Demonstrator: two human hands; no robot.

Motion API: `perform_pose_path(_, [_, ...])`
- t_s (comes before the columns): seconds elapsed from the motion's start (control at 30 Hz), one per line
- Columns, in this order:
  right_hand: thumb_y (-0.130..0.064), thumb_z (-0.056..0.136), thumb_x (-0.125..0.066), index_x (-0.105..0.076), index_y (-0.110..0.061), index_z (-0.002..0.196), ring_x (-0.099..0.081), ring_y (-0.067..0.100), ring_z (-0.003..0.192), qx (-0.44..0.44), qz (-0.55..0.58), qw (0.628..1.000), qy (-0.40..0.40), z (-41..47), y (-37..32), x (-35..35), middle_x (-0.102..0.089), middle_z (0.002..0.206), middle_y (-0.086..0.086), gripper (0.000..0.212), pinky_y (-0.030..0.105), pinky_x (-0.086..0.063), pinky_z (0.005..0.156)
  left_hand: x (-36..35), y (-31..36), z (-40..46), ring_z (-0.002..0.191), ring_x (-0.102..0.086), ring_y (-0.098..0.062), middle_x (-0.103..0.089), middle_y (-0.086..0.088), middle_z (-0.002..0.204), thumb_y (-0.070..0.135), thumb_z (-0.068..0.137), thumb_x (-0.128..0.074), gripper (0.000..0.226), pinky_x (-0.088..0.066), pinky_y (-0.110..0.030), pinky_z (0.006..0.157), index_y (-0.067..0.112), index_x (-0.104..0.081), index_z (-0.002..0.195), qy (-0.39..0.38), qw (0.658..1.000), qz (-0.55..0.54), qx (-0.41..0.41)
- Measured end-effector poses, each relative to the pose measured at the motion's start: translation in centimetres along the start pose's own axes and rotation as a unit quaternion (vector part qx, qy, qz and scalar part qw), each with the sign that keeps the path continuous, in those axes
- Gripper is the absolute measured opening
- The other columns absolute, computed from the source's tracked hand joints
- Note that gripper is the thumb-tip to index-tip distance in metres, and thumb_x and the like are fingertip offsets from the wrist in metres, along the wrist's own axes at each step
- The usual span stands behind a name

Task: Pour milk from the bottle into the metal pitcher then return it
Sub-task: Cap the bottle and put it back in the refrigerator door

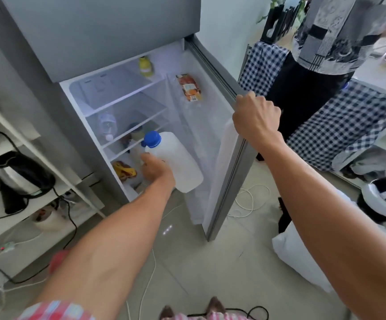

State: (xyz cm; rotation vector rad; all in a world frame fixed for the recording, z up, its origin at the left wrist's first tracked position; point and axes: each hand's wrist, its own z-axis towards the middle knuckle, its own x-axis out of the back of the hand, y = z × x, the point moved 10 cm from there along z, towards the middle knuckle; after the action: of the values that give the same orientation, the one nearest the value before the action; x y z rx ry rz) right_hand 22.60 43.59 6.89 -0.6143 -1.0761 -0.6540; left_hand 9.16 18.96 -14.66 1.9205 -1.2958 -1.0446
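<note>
The left hand (155, 168) is closed around the milk bottle (175, 158), blue-capped and tilted, held in the open fridge (127, 107) doorway before the lower shelves. The right hand (255, 116) is clenched on the top edge of the fridge door (224, 162). Jars and packets are seen on the shelves.

— How many milk bottles?
— One milk bottle (175, 161), blue cap, gripped in the left hand (156, 168).
— Hands?
— Two; the right hand (255, 116) grips the one open fridge door (224, 144).
— Else?
— One kettle (21, 174) far left of the left hand, one yellow bottle (146, 65) above it.
</note>
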Motion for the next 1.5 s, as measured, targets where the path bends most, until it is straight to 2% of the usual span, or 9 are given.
perform_pose_path(0.23, [-0.028,0.108,-0.029,-0.050,-0.009,0.090,-0.049,0.030,0.065,0.007,-0.020,0.999,0.048,0.5,1.0,0.3,-0.051,0.075,0.008,0.034,0.038,-0.034,0.062,-3.2,-5.5,1.0,0.081,-0.056,-0.023,-0.055,0.001,0.089,0.033,0.110,-0.039,0.024,-0.045,-0.025,0.069,0.012,-0.051,0.108,0.043,0.996,-0.047,0.064])
perform_pose_path(0.33, [-0.031,0.108,-0.028,-0.048,-0.010,0.088,-0.048,0.028,0.063,0.012,-0.031,0.997,0.072,0.5,1.0,0.4,-0.050,0.072,0.005,0.035,0.035,-0.031,0.059,-4.5,-7.8,3.2,0.078,-0.059,-0.027,-0.063,0.000,0.078,0.038,0.107,-0.039,0.039,-0.045,-0.028,0.067,0.012,-0.066,0.094,0.028,0.996,-0.057,0.067])
perform_pose_path(0.47, [-0.036,0.109,-0.030,-0.045,-0.013,0.084,-0.035,0.020,0.053,0.001,-0.046,0.995,0.085,0.6,1.4,0.3,-0.029,0.059,-0.004,0.037,0.029,-0.011,0.047,-5.6,-10.4,5.3,0.067,-0.051,-0.025,-0.058,-0.002,0.071,0.039,0.097,-0.043,0.057,-0.040,-0.033,0.070,-0.008,-0.070,0.114,0.050,0.997,-0.021,0.061])
perform_pose_path(0.6, [-0.037,0.108,-0.032,-0.045,-0.014,0.082,-0.039,0.023,0.056,-0.001,-0.053,0.994,0.100,0.7,1.6,0.2,-0.035,0.062,-0.002,0.037,0.030,-0.011,0.048,-7.4,-11.7,5.6,0.054,-0.044,-0.019,-0.052,0.001,0.062,0.034,0.100,-0.040,0.039,-0.036,-0.028,0.057,0.016,-0.057,0.070,-0.005,0.996,0.044,0.082])
perform_pose_path(0.8, [-0.035,0.107,-0.033,-0.045,-0.013,0.081,-0.043,0.024,0.061,0.011,-0.051,0.992,0.117,0.8,1.4,0.2,-0.046,0.069,0.002,0.036,0.031,-0.022,0.053,-10.1,-12.4,4.6,0.043,-0.042,-0.010,-0.046,0.010,0.045,0.020,0.105,-0.034,0.040,-0.032,-0.019,0.042,0.019,-0.040,0.065,-0.109,0.979,0.157,0.064])
perform_pose_path(0.97, [-0.035,0.108,-0.032,-0.044,-0.013,0.083,-0.044,0.025,0.063,0.012,-0.047,0.993,0.106,0.8,1.4,0.1,-0.047,0.071,0.002,0.035,0.035,-0.028,0.059,-11.3,-12.1,3.3,0.060,-0.048,-0.021,-0.054,-0.007,0.067,0.024,0.107,-0.033,0.041,-0.039,-0.028,0.054,0.013,-0.049,0.071,-0.186,0.939,0.290,0.009])
perform_pose_path(1.1, [-0.033,0.108,-0.032,-0.044,-0.013,0.082,-0.044,0.024,0.062,0.012,-0.047,0.993,0.103,0.8,1.3,0.1,-0.046,0.072,0.002,0.035,0.035,-0.027,0.059,-11.9,-12.0,3.2,0.093,-0.063,-0.043,-0.066,-0.028,0.104,0.007,0.103,-0.041,0.027,-0.058,-0.041,0.079,-0.008,-0.062,0.112,-0.240,0.897,0.369,-0.028])
perform_pose_path(1.27, [-0.034,0.108,-0.033,-0.045,-0.013,0.082,-0.045,0.024,0.063,0.006,-0.042,0.993,0.107,0.6,1.1,0.2,-0.047,0.072,0.002,0.035,0.035,-0.029,0.058,-10.7,-10.9,4.4,0.080,-0.063,-0.030,-0.067,-0.010,0.080,0.024,0.094,-0.045,0.029,-0.050,-0.042,0.073,0.015,-0.055,0.068,-0.243,0.885,0.393,-0.054])
perform_pose_path(1.5, [-0.032,0.108,-0.033,-0.048,-0.012,0.083,-0.047,0.025,0.062,-0.001,-0.026,0.995,0.097,-0.4,-0.2,0.7,-0.050,0.071,0.003,0.036,0.034,-0.030,0.058,-9.7,-2.9,1.9,0.091,-0.070,-0.029,-0.069,-0.009,0.096,0.022,0.099,-0.046,0.021,-0.056,-0.042,0.076,0.015,-0.063,0.089,-0.248,0.907,0.316,-0.128])
